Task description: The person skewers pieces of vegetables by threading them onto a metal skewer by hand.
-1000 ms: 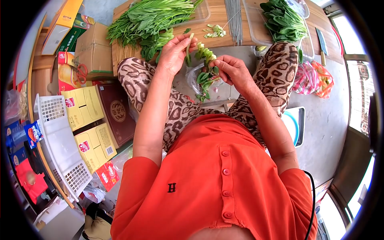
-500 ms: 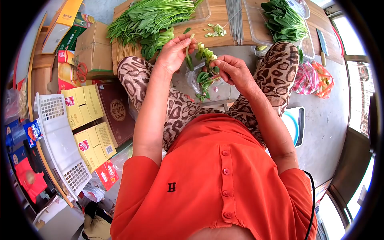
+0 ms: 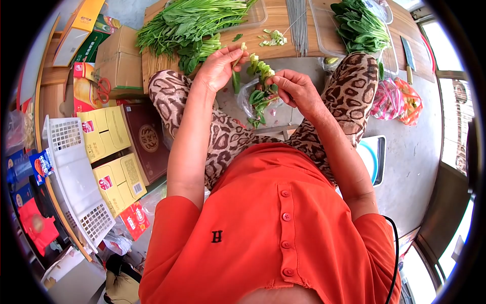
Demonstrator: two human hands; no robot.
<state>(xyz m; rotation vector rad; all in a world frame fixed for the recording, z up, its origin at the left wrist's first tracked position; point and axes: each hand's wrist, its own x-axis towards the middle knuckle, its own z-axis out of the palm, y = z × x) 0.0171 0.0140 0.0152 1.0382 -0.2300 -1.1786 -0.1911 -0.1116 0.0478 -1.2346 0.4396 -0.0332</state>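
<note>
My left hand (image 3: 218, 67) is closed in a pinch on a green leaf (image 3: 236, 81), which hangs below the fingers with its pale stem end up at the fingertips. To its right, my right hand (image 3: 295, 89) is closed at the lower end of a row of folded pale-green vegetable pieces (image 3: 260, 66). The pieces look threaded together, but any stick inside them is hidden. Below both hands, loose leafy greens (image 3: 259, 101) with reddish stems lie in or on a clear plastic bag (image 3: 244, 98) between my knees.
The wooden table (image 3: 319, 46) holds a pile of long-stemmed greens (image 3: 190, 25), chopped pale pieces (image 3: 274, 38), a bundle of thin skewers (image 3: 297, 25), leafy greens (image 3: 358, 28) and a knife (image 3: 408, 57). Boxes (image 3: 120, 61) stand left; plastic bags (image 3: 389, 99) lie right.
My left hand has shifted slightly left and down, and the leaf in it has turned and hangs lower, further from the row of pieces. The right hand has stayed nearly still.
</note>
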